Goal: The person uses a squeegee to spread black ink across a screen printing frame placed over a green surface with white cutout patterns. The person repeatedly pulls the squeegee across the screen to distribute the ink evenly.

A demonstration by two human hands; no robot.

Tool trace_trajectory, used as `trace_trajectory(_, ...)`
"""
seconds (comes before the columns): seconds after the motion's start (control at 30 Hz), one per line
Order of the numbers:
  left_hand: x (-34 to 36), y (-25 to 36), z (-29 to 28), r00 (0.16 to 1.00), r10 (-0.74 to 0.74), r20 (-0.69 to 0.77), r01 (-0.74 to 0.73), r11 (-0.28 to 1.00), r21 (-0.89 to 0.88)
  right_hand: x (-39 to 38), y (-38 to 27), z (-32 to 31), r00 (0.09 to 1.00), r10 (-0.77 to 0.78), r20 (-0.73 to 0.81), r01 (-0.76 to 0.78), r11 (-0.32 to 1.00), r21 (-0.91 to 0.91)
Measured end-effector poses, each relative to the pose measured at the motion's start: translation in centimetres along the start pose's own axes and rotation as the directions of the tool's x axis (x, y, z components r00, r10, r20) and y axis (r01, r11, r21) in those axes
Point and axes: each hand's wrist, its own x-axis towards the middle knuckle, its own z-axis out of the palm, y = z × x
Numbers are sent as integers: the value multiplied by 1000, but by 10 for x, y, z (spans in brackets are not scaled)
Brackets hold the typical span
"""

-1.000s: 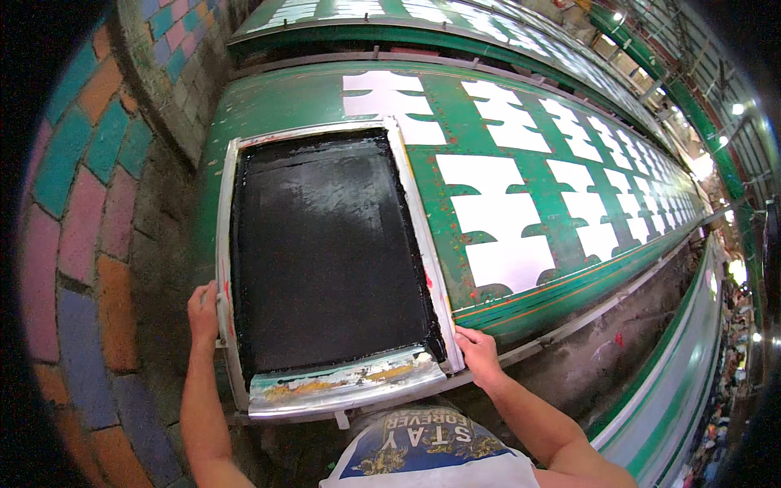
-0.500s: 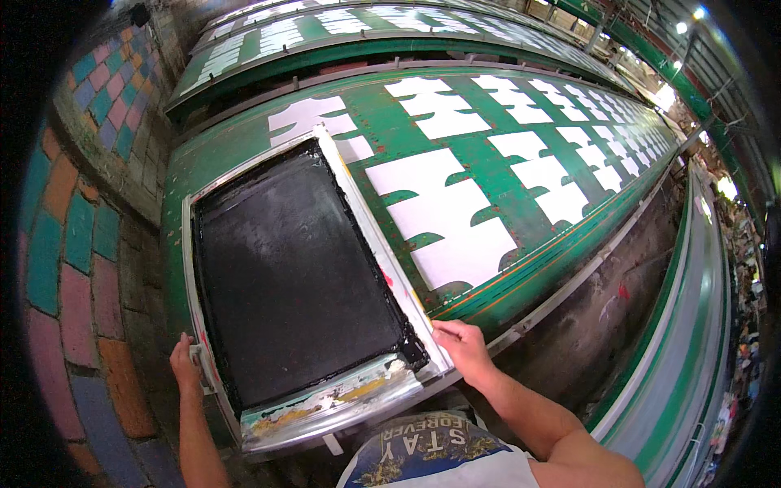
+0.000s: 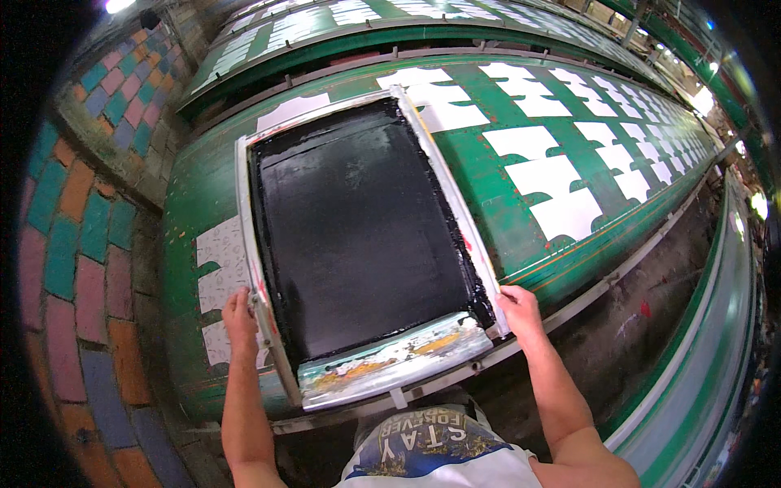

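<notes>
A screen-printing frame point(image 3: 452, 195) with pale, paint-stained bars lies across the green table in front of me. Its mesh point(image 3: 358, 236) is coated in wet-looking black ink, thickest along the edges. My left hand point(image 3: 242, 317) has its fingers closed on the left bar, near a small fitting there. At the lower right corner, my right hand point(image 3: 519, 307) grips the right bar between thumb and fingers. To the left of the frame, a cut white piece point(image 3: 220, 244) shows small dark printed marks. What lies beneath the frame is hidden.
The long green table point(image 3: 529, 268) carries rows of white cut pieces point(image 3: 557, 199) off to the far right. A metal rail point(image 3: 602, 297) runs along its near edge. A painted brick wall point(image 3: 69, 268) stands at left, and more tables point(image 3: 350, 57) lie beyond.
Both hands have shifted the screen frame to the right along the table. The printed white piece on the left has come into sight, and white pieces on the right are now covered.
</notes>
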Motion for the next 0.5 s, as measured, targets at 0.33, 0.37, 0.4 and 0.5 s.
trace_trajectory(0.33,-56,-3,104,994,109,24,-108,994,-28,62,55,-93,997,63,43,-67,993,98)
trace_trajectory(0.37,-61,0,109,995,101,22,-100,994,-36,65,57,-96,997,56,45,-60,994,95)
trace_trajectory(0.4,-64,3,116,999,50,21,-48,997,-59,68,59,-99,998,18,55,-23,995,96)
trace_trajectory(0.5,-73,11,124,998,35,47,-32,997,-66,73,59,-108,996,56,65,-61,994,87)
